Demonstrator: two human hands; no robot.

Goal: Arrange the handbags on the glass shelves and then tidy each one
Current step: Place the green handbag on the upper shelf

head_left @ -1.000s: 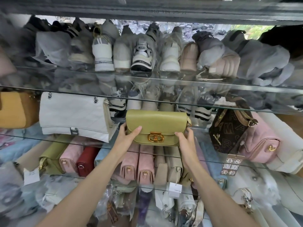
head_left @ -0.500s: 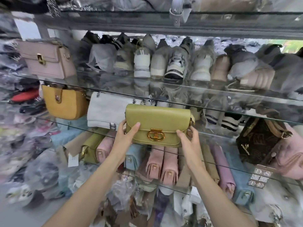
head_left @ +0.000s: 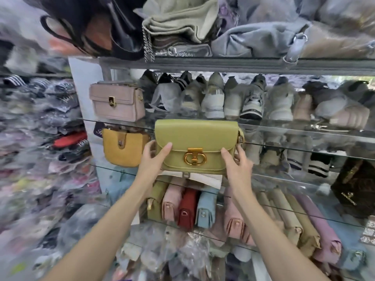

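Green handbag (head_left: 195,146): held upright in front of the glass shelves (head_left: 294,147), flap facing the camera, gold clasp (head_left: 195,156) low on the flap; all places below are told from this bag.
Left hand (head_left: 151,161): at the bag's lower left corner, thumb across the front, fingers curled behind, gripping it.
Right hand (head_left: 238,164): at the bag's lower right corner, thumb on the front, fingers wrapped round the side, gripping it.
Mustard bag (head_left: 124,148): just left of the bag, on a shelf.
Pale pink bag (head_left: 116,103): up and to the left, one shelf higher.
White bag (head_left: 205,178): directly beneath, mostly hidden.
Row of small bags (head_left: 182,205): below, standing side by side.
Sneakers (head_left: 223,98): above and to the right, lined up.
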